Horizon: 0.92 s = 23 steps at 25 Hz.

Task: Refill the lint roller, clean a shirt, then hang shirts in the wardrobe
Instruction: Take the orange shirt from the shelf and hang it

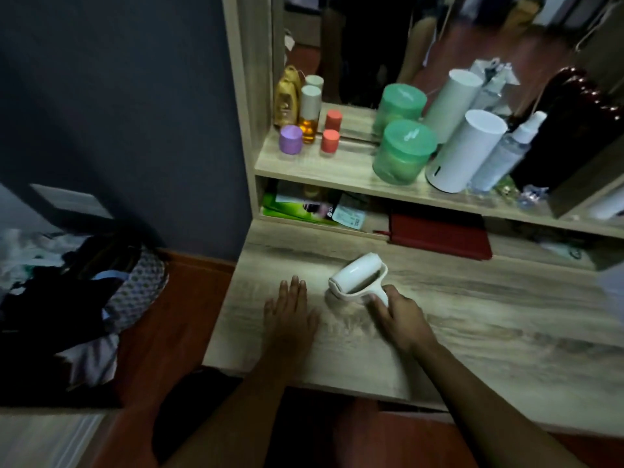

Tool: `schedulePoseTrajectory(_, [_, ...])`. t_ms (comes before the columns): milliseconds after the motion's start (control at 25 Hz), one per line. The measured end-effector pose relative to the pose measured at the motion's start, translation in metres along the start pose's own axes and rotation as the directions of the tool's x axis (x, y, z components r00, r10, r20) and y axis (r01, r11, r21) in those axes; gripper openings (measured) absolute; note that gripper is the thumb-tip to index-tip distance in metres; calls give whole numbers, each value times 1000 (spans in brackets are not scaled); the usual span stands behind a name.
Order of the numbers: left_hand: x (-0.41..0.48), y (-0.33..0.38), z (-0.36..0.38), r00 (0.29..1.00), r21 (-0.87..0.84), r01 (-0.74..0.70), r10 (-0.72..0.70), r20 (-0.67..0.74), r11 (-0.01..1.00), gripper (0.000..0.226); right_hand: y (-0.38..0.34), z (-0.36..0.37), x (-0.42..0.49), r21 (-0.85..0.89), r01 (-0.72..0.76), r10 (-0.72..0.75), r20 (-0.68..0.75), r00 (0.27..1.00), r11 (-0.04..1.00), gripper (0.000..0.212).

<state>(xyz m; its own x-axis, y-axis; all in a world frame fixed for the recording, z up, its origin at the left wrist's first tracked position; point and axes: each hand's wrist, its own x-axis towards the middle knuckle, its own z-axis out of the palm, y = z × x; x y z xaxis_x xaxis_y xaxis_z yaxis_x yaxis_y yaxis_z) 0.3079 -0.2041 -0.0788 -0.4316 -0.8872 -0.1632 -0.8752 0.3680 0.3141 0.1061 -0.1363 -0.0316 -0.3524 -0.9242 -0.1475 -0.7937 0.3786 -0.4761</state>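
Observation:
A white lint roller (356, 272) lies on the wooden desk (472, 325), its roll pointing away to the upper left. My right hand (396, 314) grips its short handle from the near side. Flat on the desk just left of the roller rests my left hand (290, 307), fingers spread and holding nothing. A heap of clothes (77, 292) fills a basket on the floor at the left; I cannot tell which pieces are shirts.
A shelf (337, 170) above the desk carries bottles, small jars, two green tubs (403, 152), a white cylinder (464, 150) and a spray bottle before a mirror. A red notebook (439, 236) and packets sit in the slot below. A dark blue wall stands at the left.

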Motion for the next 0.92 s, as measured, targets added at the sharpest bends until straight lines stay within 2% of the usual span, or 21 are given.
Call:
schedulePoseTrajectory(80, [0, 1, 7, 998, 23, 21, -20, -56, 999, 66, 3, 4, 8, 7, 45, -45, -24, 999, 999, 39])
schedulePoseTrajectory(160, [0, -1, 10, 999, 30, 12, -10, -52, 999, 69, 5, 10, 13, -29, 72, -74, -43, 996, 997, 44])
schedulePoseTrajectory(320, [2, -1, 5, 1000, 5, -4, 4, -15, 1000, 72, 2, 18, 14, -152, 11, -16, -30, 999, 988, 44])
schedulePoseTrajectory(440, [3, -2, -14, 998, -48, -4, 7, 61, 999, 74, -9, 5, 11, -224, -54, 28, -117, 993, 973, 52])
schedulePoseTrajectory(520, [5, -8, -48, 999, -35, -20, 22, 40, 999, 76, -30, -15, 10, -234, 3, -56, -223, 973, 972, 59])
schedulePoseTrajectory(600, [4, -13, -99, 998, 13, -27, 27, -59, 1000, 72, -70, -42, 13, -214, 164, -218, -260, 941, 963, 61])
schedulePoseTrajectory(720, [-2, -29, -185, 978, 8, -22, 23, -207, 1000, 63, -155, -88, 29, -203, 421, -466, -310, 829, 884, 49])
schedulePoseTrajectory(800, [-24, -52, -250, 945, 47, -7, 22, -328, 999, 62, -230, -117, 31, -201, 595, -624, -359, 694, 778, 42])
schedulePoseTrajectory(920, [-77, -98, -340, 892, 129, 35, 27, -452, 991, 63, -349, -145, 14, -184, 783, -768, -418, 485, 594, 38])
